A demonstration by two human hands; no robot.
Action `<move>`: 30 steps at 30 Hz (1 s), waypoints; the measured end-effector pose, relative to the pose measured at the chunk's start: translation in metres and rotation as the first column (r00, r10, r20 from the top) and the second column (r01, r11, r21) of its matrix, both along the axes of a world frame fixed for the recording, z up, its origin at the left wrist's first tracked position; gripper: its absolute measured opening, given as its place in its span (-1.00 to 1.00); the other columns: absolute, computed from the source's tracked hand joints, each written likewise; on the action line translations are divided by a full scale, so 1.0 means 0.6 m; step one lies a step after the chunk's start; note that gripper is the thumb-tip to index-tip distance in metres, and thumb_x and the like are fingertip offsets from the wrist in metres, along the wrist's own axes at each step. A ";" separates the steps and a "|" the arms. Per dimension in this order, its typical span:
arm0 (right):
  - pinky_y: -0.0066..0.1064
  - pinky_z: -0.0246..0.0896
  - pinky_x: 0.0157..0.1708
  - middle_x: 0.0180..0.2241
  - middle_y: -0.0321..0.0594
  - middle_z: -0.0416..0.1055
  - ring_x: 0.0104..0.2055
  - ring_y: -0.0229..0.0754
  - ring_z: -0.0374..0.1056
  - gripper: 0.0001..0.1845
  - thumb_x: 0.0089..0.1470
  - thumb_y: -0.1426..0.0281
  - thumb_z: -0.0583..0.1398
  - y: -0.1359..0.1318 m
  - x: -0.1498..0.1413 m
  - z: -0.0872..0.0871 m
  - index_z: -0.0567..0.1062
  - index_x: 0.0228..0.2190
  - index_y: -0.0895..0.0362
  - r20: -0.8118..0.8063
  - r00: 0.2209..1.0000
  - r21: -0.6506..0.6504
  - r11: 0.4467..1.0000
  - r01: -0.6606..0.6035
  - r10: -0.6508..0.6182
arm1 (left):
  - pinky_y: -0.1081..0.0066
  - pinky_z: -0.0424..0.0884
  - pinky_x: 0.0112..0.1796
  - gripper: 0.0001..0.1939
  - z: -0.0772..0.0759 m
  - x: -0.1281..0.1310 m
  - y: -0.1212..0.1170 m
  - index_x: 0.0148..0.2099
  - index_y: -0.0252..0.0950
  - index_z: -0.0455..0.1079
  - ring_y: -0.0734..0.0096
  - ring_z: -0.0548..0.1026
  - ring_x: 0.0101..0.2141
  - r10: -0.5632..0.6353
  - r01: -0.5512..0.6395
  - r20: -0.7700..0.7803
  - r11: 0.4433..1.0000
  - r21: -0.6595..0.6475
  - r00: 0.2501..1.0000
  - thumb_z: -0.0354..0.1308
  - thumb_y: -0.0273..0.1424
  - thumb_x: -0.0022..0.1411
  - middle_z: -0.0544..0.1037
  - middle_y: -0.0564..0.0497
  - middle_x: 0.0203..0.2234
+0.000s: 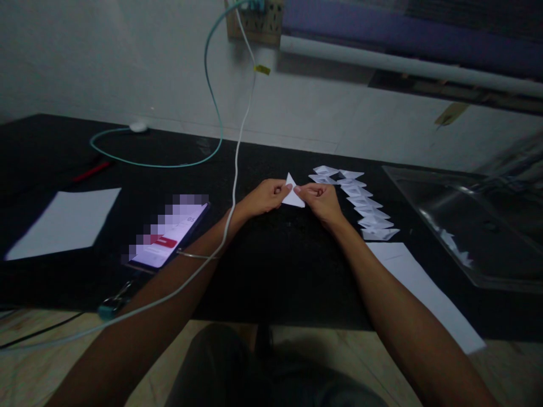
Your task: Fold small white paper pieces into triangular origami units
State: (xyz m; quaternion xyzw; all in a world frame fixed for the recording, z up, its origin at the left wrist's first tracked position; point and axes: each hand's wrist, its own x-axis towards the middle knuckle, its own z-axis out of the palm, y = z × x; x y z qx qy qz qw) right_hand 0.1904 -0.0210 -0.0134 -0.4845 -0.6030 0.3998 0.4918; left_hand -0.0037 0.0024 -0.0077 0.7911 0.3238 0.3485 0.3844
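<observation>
Likely light and crushable, the folded paper [293,196] suits side holds; left hand [267,196] and right hand [323,202] pinch it inside the tabletop's [280,265] edges.

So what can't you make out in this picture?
Head view, folded white paper triangle: its reverse faces away; fingers of the left hand and right hand cover its sides.
Head view, white paper sheet at right: partly hidden behind the right forearm.
Head view, lit rectangular phone: pixelation masks its upper left; fine text is too small.
Head view, grey metal sink: cut off by the right edge.
</observation>
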 end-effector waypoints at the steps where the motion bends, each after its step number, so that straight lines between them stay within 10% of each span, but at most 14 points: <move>1: -0.33 0.21 -0.47 -0.52 -0.24 0.50 -0.51 -0.26 0.27 -0.59 -0.10 0.01 0.41 -0.001 0.000 0.001 0.60 -0.49 0.12 -0.003 1.000 0.002 1.000 0.001 -0.001 | 0.48 0.12 -0.52 -0.55 0.000 0.001 0.001 -0.41 -0.28 0.29 0.54 0.24 -0.56 -0.007 0.007 0.013 1.000 0.003 1.000 0.00 -0.05 0.38 0.29 0.11 -0.59; 14: -0.20 0.38 -0.29 -0.39 -0.21 0.60 -0.38 -0.15 0.44 -0.61 -0.09 -0.01 0.41 0.002 -0.002 -0.003 0.65 -0.42 0.05 -0.072 0.997 0.031 0.999 -0.017 0.019 | 0.42 0.07 -0.52 -0.44 0.016 0.002 -0.010 -0.53 -0.24 0.17 0.51 0.13 -0.58 -0.053 0.051 -0.071 0.998 -0.032 0.996 -0.09 0.03 0.40 0.18 0.11 -0.64; 22: -0.13 0.37 -0.03 -0.17 -0.14 0.61 -0.16 -0.08 0.47 -0.62 0.06 0.08 0.36 0.004 -0.006 -0.008 0.66 -0.15 0.04 0.109 0.994 0.250 0.968 -0.013 -0.015 | 0.43 0.08 -0.52 -0.46 0.005 0.003 -0.004 -0.52 -0.25 0.17 0.51 0.18 -0.58 0.141 -0.133 -0.084 0.986 0.097 0.986 -0.16 -0.08 0.46 0.21 0.10 -0.66; 30: -0.21 0.35 -0.24 -0.29 -0.19 0.50 -0.25 -0.11 0.37 -0.67 0.10 0.08 0.33 -0.003 -0.011 0.000 0.67 -0.16 -0.03 0.257 0.960 0.361 0.933 0.011 -0.111 | 0.45 0.14 -0.48 -0.47 0.007 0.001 -0.008 -0.48 -0.30 0.35 0.49 0.26 -0.55 0.124 -0.110 -0.092 0.984 0.142 0.988 -0.06 -0.07 0.43 0.32 0.09 -0.64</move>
